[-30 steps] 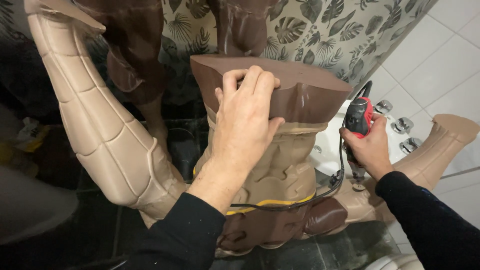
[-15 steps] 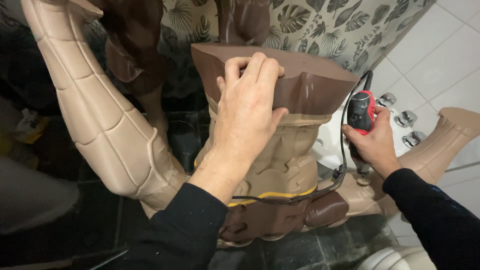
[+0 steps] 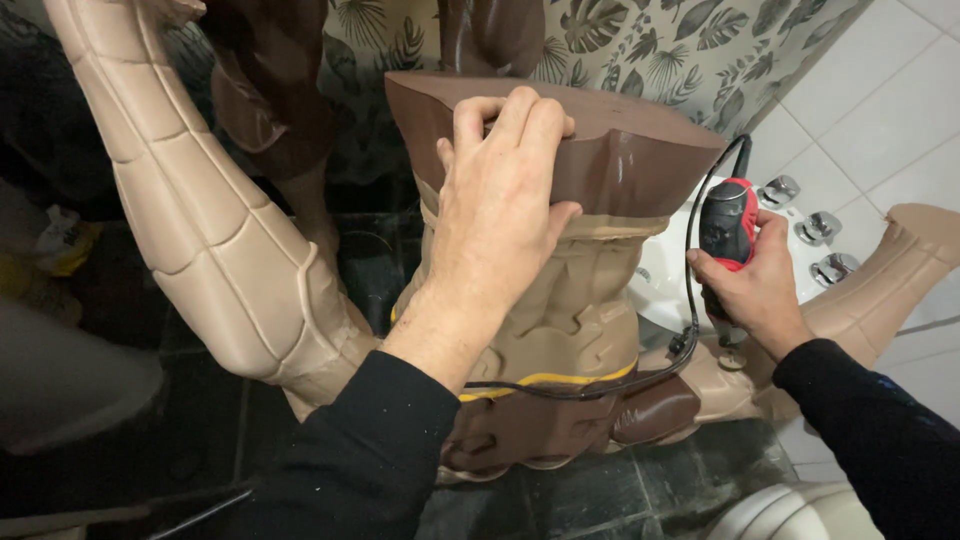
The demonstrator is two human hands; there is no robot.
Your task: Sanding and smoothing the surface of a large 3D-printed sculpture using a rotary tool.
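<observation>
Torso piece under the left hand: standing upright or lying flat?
Upright: the torso piece stands on the dark floor, its flat brown top uppermost, left hand resting on it.

Both arms are covered by long black sleeves of a soft, matte fabric. The left sleeve (image 3: 370,450) ends at the wrist in a plain edge, without a visible cuff band or buttons. The right sleeve (image 3: 870,440) ends the same way at the wrist and carries a few tiny bluish specks on its upper surface. The left hand (image 3: 495,215) and the right hand (image 3: 755,290) are bare: no gloves, rings, watch or bracelets show, and the fingernails are short.
</observation>
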